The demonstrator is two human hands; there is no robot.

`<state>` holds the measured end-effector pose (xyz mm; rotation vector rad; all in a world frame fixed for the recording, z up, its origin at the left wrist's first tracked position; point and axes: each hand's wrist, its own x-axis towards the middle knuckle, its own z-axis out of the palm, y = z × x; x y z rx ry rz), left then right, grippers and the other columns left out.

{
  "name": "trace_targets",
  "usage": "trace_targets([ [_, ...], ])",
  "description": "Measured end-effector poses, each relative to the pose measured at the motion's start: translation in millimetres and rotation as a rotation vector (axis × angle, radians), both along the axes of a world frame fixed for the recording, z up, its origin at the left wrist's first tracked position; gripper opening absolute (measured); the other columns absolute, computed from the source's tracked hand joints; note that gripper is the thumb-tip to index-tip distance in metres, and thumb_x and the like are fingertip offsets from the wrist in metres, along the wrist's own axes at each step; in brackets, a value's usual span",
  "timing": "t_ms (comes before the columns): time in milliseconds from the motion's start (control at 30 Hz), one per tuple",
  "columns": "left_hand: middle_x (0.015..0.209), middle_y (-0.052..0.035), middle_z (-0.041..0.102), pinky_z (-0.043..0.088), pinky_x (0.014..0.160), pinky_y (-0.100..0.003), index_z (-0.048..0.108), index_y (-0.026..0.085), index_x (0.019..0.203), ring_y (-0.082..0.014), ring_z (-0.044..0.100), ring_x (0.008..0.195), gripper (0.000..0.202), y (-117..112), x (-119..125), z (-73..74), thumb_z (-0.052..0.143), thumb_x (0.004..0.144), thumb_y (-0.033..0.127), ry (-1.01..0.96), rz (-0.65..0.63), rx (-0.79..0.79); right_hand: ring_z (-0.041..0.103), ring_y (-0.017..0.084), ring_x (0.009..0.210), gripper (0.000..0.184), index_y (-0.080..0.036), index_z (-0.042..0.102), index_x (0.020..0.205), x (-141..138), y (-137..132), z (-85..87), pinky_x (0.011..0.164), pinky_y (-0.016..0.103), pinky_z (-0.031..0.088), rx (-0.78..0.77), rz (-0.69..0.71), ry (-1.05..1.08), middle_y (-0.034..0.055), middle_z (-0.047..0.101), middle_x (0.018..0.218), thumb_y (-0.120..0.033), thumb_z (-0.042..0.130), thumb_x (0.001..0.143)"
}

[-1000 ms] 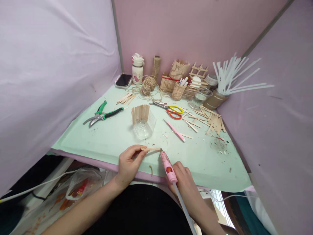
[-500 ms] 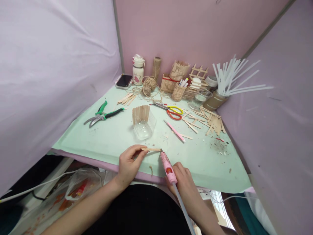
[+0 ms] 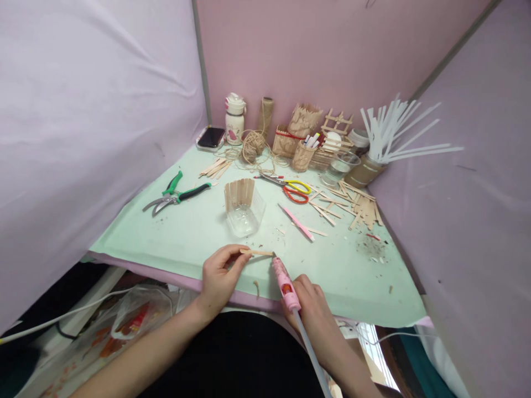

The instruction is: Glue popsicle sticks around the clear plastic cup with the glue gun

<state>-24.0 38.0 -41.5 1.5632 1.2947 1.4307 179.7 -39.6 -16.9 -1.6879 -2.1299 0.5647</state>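
Between thumb and fingers my left hand (image 3: 219, 276) pinches one end of a wooden craft stick (image 3: 261, 252), held level above the front of the table. Wrapped round a pink hot glue gun (image 3: 286, 284) is my right hand (image 3: 311, 304). The gun's nozzle meets the stick's right end, and a long translucent glue stick (image 3: 309, 348) sticks out of its back. Beyond my hands stands a clear plastic container (image 3: 244, 221), with a row of craft sticks (image 3: 239, 193) lining its far left side.
Green-handled pruners (image 3: 176, 193) lie at left, with scissors (image 3: 290, 187) and a pink pen-like tool (image 3: 296, 222) right of the container. Loose sticks (image 3: 365, 210) are piled at right. A twine ball (image 3: 252, 146), bottle (image 3: 234, 121), phone (image 3: 211, 138) and holder of glue sticks (image 3: 365, 170) line the back.
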Motion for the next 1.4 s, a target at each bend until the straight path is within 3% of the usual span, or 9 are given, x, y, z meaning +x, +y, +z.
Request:
trace_targets([
  [600,0.089,-0.0032,0.073,0.055,0.076,-0.024,0.072,0.019,0.09,-0.0149,0.068,0.081,0.014,0.3,-0.1,0.0,0.069,0.083,0.03,-0.019,0.007,-0.044,0.05,0.02,0.076,0.012,-0.022,0.052,0.088,-0.2,0.6,-1.4,0.073,0.036,0.046,0.022,0.006,-0.004,0.0027,0.052,0.088,-0.017,0.044,0.095],
  [1000,0.088,-0.0042,0.075,0.058,0.074,-0.024,0.072,0.019,0.089,-0.0163,0.071,0.08,0.016,3.2,0.6,0.1,0.067,0.084,0.033,-0.075,-0.028,-0.049,0.054,0.02,0.077,0.015,-0.023,0.05,0.095,2.2,2.1,-30.4,0.071,0.034,0.045,0.213,0.035,-0.026,0.0008,0.05,0.086,-0.011,0.052,0.087],
  [1400,0.088,-0.0061,0.075,0.06,0.075,-0.027,0.072,0.017,0.089,-0.018,0.071,0.081,0.017,2.3,-0.3,-0.7,0.066,0.084,0.033,-0.068,-0.02,-0.029,0.053,0.019,0.072,0.008,-0.024,0.051,0.092,0.4,2.3,-39.3,0.069,0.033,0.045,0.283,-0.006,-0.031,0.0004,0.05,0.084,-0.018,0.046,0.091],
])
